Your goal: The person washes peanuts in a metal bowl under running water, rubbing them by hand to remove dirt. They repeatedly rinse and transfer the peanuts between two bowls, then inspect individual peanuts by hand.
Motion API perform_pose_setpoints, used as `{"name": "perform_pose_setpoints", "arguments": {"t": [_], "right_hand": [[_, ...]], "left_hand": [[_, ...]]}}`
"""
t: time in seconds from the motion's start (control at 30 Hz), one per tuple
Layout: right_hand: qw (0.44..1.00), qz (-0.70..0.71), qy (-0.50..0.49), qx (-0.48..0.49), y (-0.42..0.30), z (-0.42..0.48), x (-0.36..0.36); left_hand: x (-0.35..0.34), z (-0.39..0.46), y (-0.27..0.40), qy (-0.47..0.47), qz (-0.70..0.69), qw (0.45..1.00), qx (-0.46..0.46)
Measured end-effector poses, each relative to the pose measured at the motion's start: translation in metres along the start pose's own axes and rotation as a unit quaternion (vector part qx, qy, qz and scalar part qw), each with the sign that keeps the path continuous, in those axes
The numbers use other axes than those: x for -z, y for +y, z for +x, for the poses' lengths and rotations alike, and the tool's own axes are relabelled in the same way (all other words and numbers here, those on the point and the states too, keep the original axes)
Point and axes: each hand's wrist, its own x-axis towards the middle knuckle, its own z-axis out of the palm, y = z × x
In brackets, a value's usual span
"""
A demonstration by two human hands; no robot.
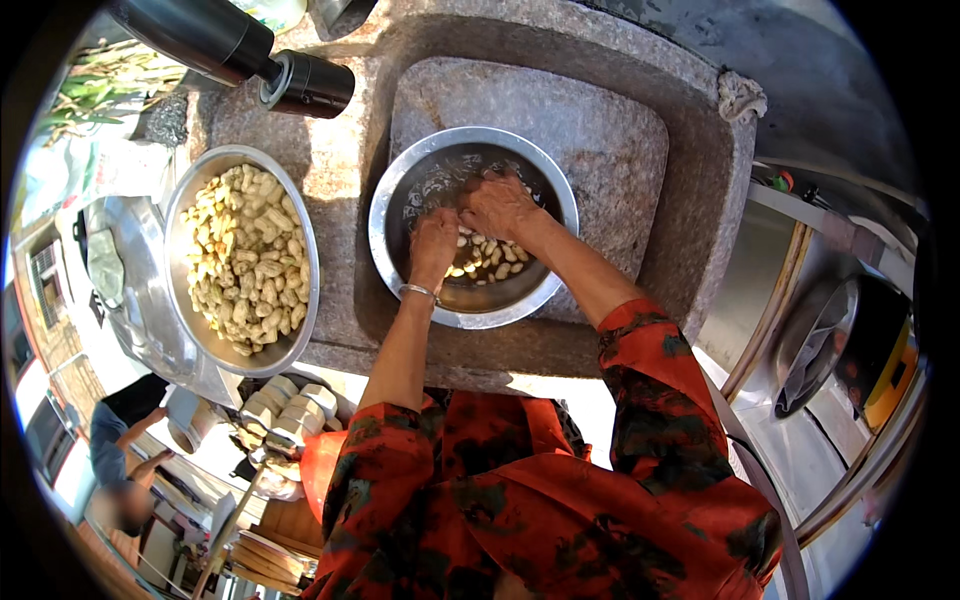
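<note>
A round metal basin [474, 321] of murky water sits in the stone sink [619, 150]. Unshelled peanuts [491, 259] lie in the water, mostly at the near side. My left hand [435, 244], with a bracelet [418, 291] at the wrist, reaches into the basin with its fingers curled. Beside it, my right hand [501, 204] is bent down over the water. The fingertips of both hands are hidden, so I cannot see what lies between them. To the left, a second metal basin [309, 247] holds a large heap of unshelled peanuts [251, 259].
A black cylindrical device [311, 82] juts in at the upper left. A cloth [741, 96] hangs on the sink's right rim. Green stalks [112, 79] lie at the far left. A person [124, 450] holds a container [191, 424] at the lower left. A wok-like pan [817, 345] is at the right.
</note>
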Motion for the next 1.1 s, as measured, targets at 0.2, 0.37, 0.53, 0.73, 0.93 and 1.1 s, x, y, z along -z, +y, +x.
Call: {"name": "perform_pose_setpoints", "arguments": {"t": [0.2, 0.37, 0.53, 0.73, 0.93, 1.1], "right_hand": [[0.977, 0.167, 0.056, -0.117, -0.013, -0.049, -0.035], [0.877, 0.297, 0.274, -0.262, -0.052, -0.041, -0.092], [0.731, 0.454, 0.405, -0.308, -0.081, -0.038, -0.07], [0.703, 0.486, 0.463, -0.235, -0.113, -0.063, 0.002], [0.692, 0.499, 0.456, -0.252, -0.104, -0.055, -0.012], [0.648, 0.56, 0.43, -0.286, -0.118, -0.05, -0.009]], "left_hand": [[-0.023, -0.014, -0.015, -0.124, -0.21, 0.961, 0.13], [-0.04, -0.025, 0.011, -0.034, -0.455, 0.833, 0.312], [-0.05, -0.029, 0.006, -0.014, -0.55, 0.809, 0.209], [0.011, -0.058, 0.08, -0.028, -0.585, 0.802, 0.116], [0.002, -0.051, 0.078, -0.022, -0.6, 0.79, 0.121], [0.004, -0.049, 0.067, 0.001, -0.58, 0.806, 0.115]]}}
